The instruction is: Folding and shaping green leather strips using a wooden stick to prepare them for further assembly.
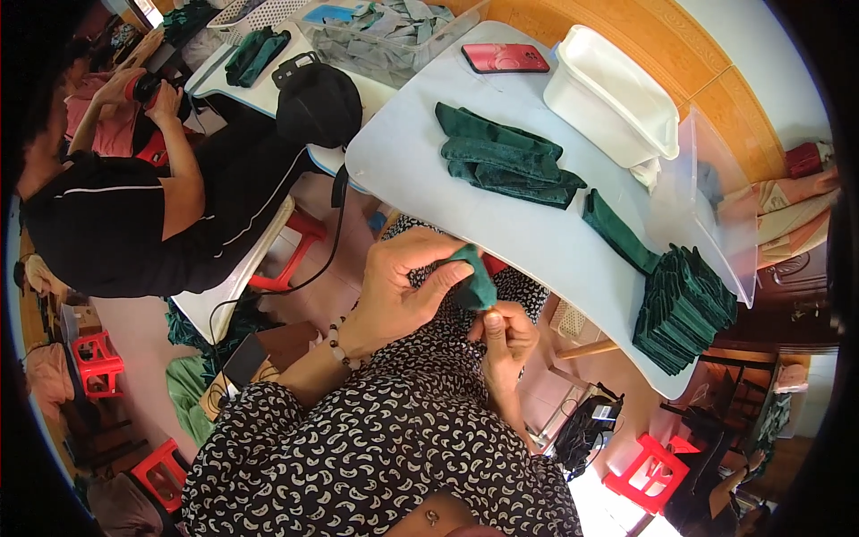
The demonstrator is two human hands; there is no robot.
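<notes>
A small piece of dark green velvet fabric (477,285) is held between my hands, over my lap at the table's near edge. My left hand (413,279) grips its upper part, thumb pressed on top. Lower down, my right hand (506,333) pinches the bottom corner between thumb and forefinger; whether a needle or thread is in that pinch is too small to tell. On the white table (394,134) ahead lie several folded green velvet strips (510,157). A single green strip (619,231) leads to a neat stack of green velvet pieces (685,309) at the right.
A red phone (506,59) and a white plastic bin (611,97) stand at the table's back. A clear box of grey-green scraps (385,36) is farther left. A black cap (318,105) sits by a co-worker in black (107,224). Red stools (649,473) stand on the floor.
</notes>
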